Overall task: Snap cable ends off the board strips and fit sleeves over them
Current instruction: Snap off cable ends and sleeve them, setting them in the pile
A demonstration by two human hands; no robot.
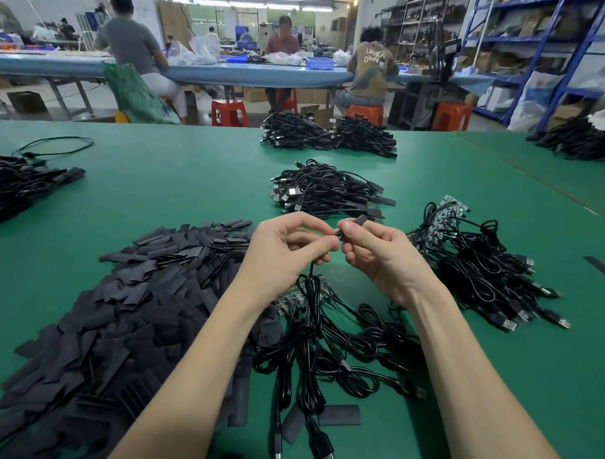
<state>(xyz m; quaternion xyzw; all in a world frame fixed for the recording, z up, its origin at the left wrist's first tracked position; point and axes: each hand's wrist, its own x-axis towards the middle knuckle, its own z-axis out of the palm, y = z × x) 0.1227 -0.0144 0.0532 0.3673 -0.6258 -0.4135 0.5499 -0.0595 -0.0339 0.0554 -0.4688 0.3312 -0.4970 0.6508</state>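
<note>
From the heap of flat black sleeves (135, 304) on my left, I see my left hand (284, 250) pinching the thin black cable's end (336, 235) while my right hand (377, 254) pinches one black sleeve (359, 220) at it, above the green table (189, 178); misaligned, the sleeve could snag or buckle.

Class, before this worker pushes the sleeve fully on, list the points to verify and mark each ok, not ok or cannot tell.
1. Left hand pinches the cable end: ok.
2. Right hand pinches the sleeve: ok.
3. Sleeve mouth lined up with the end: cannot tell, fingers hide it.
4. End snapped off its board strip: cannot tell.
5. Spare sleeves pile beside the left hand: ok.
6. Cable hangs free below: ok.
</note>
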